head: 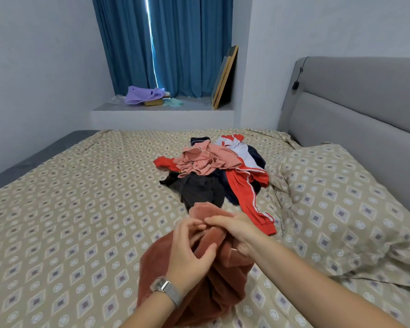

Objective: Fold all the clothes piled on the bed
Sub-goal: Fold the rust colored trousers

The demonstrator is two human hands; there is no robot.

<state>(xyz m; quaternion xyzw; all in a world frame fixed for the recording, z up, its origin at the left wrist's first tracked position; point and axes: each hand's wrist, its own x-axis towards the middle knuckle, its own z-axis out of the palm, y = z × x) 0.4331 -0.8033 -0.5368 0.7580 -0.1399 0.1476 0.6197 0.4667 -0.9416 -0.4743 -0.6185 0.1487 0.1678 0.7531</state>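
Both hands' grip — left hand (191, 252), right hand (234, 229) — on rust garment (166, 263)

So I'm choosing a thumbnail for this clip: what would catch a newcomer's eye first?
Front and centre, the left hand and right hand gather up a rust-brown garment over the patterned bed. Just beyond lies the unfolded pile of clothes, with a bright red striped jacket trailing toward the pillow.

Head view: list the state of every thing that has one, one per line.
rust-brown garment: bunched, unfolded, held up off the bed
left hand: grips the garment
right hand: pinches the garment's top edge
clothes pile: heaped, unfolded
red jacket: sprawled, sleeve stretched out
curtains: drawn, thin gap
pillow: rumpled
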